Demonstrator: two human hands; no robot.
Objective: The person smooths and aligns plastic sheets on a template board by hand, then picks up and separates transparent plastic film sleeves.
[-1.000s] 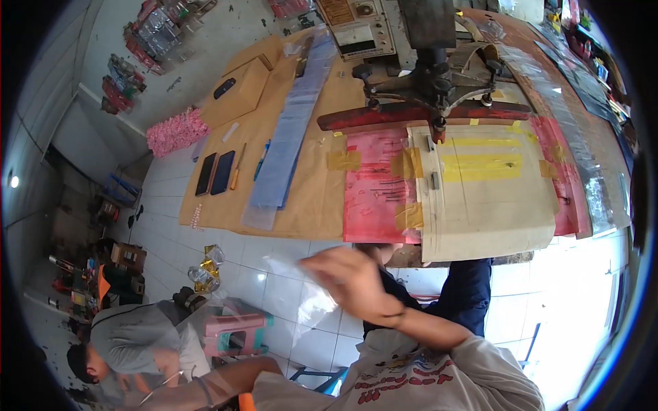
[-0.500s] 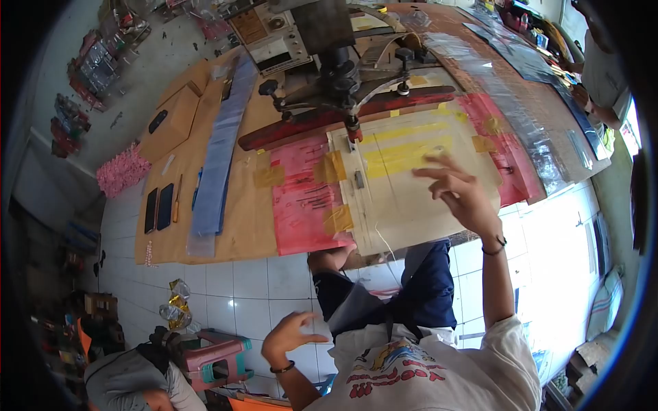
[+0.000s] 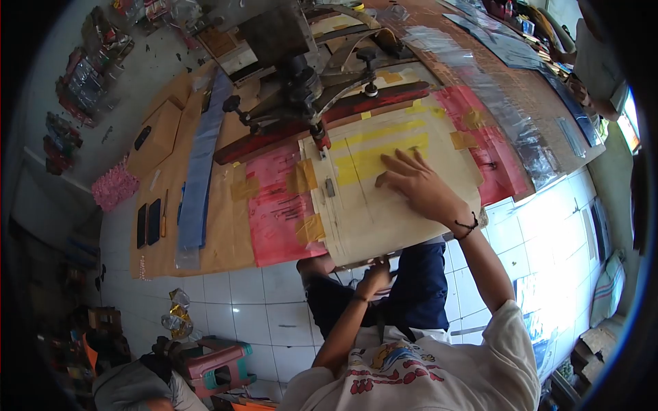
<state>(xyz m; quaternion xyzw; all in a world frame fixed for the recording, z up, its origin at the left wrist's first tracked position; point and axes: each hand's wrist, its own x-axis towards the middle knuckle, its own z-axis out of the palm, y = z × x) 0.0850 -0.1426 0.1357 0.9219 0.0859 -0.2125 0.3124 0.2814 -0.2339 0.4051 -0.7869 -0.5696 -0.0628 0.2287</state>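
Observation:
My right hand (image 3: 426, 190) lies with spread fingers on the cream sheet (image 3: 384, 222), partly over its yellow tape strips (image 3: 356, 169). Just below the table's front edge, between the knees, my left hand (image 3: 376, 277) is closed around something small and dark that I cannot make out. Pink sheets with brown tape flank the cream one, the nearer at left (image 3: 274, 233). Small metal pieces (image 3: 330, 188) sit along the cream sheet's left side. Behind it, the red bar (image 3: 384, 100) of the press (image 3: 298, 79) spans the sheets.
Blue plastic strips (image 3: 199, 171), two phones (image 3: 154, 220) and a cardboard box (image 3: 156, 137) are on the table's left. Clear plastic (image 3: 507, 116) lies right. A stool (image 3: 219, 368) and a bent-over person (image 3: 133, 387) are lower left; another person (image 3: 600, 68) stands upper right.
My right hand has come down onto the cream sheet. My left hand has moved from the lower left to below the table edge and closed. The view has shifted slightly.

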